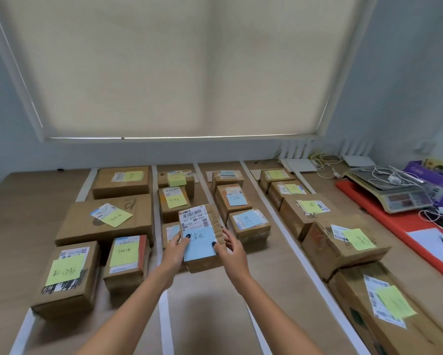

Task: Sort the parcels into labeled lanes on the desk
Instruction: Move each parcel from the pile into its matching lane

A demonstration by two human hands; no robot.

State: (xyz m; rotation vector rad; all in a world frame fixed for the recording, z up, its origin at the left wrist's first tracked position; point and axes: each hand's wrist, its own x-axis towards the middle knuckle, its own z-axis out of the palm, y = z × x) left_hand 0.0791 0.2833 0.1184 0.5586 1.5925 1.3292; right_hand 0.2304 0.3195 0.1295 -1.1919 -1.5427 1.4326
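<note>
Sorting step, head view. A small cardboard parcel (201,237) is held above the desk (30,208) by both hands: the left hand (175,248) grips its left edge with the thumb laid on a blue note (199,242) stuck to the top face, and the right hand (232,248) grips the right edge with fingers curled round the side and the thumb on the same note. The parcel hangs over the second lane from the left, near the white tape strip (210,190) that divides it from the third lane. Parcels in the second lane (174,201) carry yellow notes, whereas those in the third lane (248,222) carry blue ones, so the held parcel probably belongs to the third lane, in the open space on the near side of its nearest box. Good practice: read the note before committing, keep the parcel level with the label upward, set it down wholly between the tape strips, square to the row, and avoid nudging neighbouring boxes. The scale (394,193) at far right plays no part.
</note>
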